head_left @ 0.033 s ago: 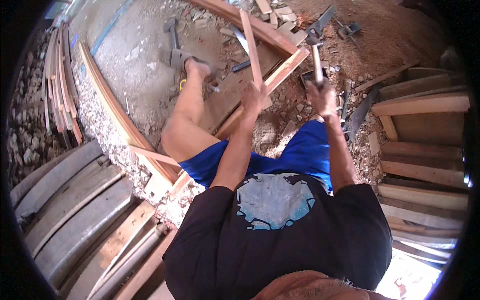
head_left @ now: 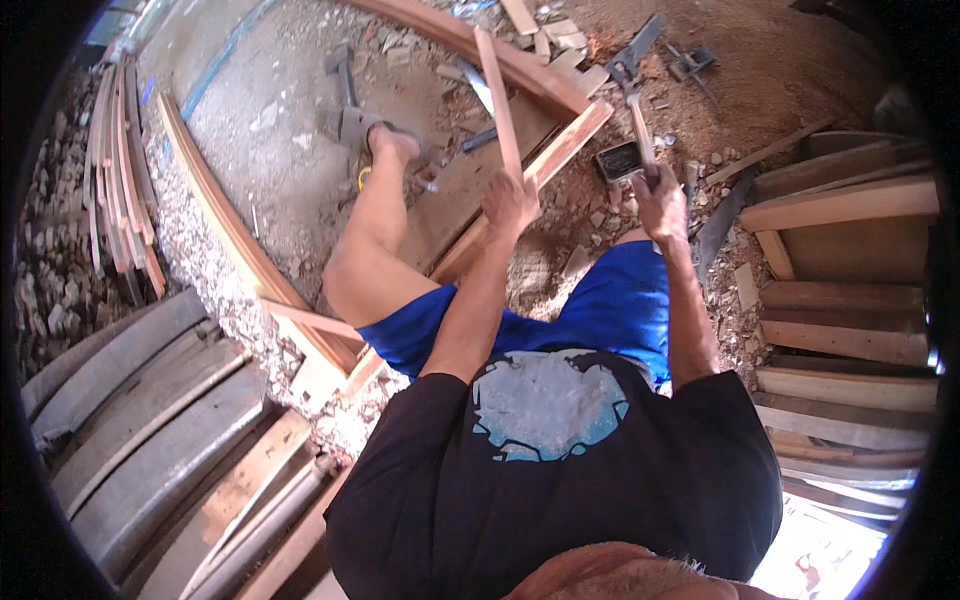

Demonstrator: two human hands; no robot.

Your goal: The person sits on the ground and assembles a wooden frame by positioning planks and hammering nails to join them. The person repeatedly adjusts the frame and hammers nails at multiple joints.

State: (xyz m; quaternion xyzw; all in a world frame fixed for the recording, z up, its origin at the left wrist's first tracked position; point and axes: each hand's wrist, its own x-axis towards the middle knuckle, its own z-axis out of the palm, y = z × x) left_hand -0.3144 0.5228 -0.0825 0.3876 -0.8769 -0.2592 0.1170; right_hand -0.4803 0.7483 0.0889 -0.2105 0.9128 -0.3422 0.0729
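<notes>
My left hand [head_left: 510, 203] is closed around the lower end of a narrow wooden strip [head_left: 498, 100], which slants up and away from me. Beside that hand lies a pale timber [head_left: 572, 140], its far end meeting a reddish timber [head_left: 530, 72] at a corner. My right hand [head_left: 661, 205] grips a hammer [head_left: 642, 130] by its wooden handle. The hammer's head points away from me and is hard to separate from the saw behind it. Just left of the handle sits a small dark box [head_left: 618, 162] with contents too small to make out.
A handsaw [head_left: 635, 48] and a metal clamp-like tool [head_left: 690, 64] lie on the dirt beyond. Another hammer [head_left: 343, 75] rests near my left foot. Long curved boards [head_left: 230, 235] run along the left. Stacked planks [head_left: 850, 210] stand at the right, more boards [head_left: 160, 400] at lower left.
My right hand has shifted slightly right and toward me with the hammer, and the small dark box shows more fully. The left hand still holds the strip, nearly unmoved.
</notes>
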